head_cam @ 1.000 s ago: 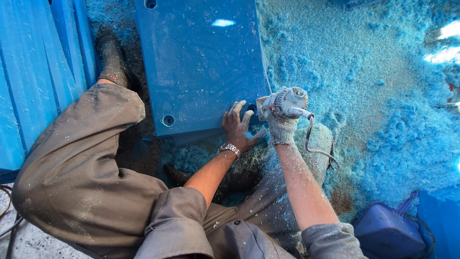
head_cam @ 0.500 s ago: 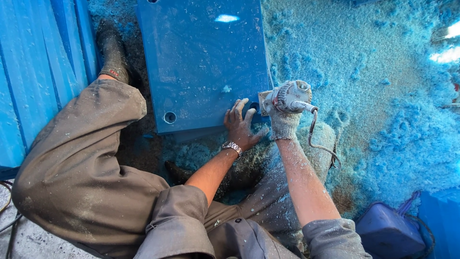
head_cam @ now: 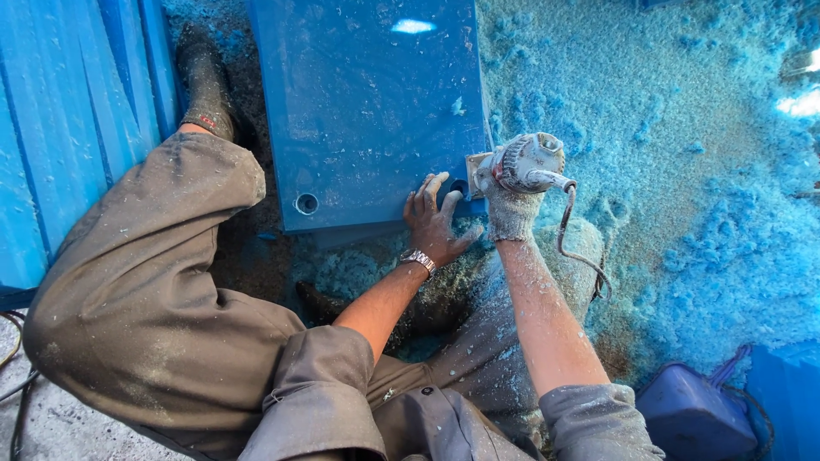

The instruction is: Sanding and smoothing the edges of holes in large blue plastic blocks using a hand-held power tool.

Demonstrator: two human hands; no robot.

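Blue plastic panel, upper centre of frame: flat, dusty, round hole near lower left corner. Left hand bare, fingers spread flat on its lower edge. Gloved right hand grips a grey power tool at the panel's lower right corner.

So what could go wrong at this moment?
The bare left hand lies flat on the blue panel right beside the power tool held in the gloved right hand; a slip could catch its fingers. The tool's cord hangs loose and might snag. Blue shavings could be slippery.
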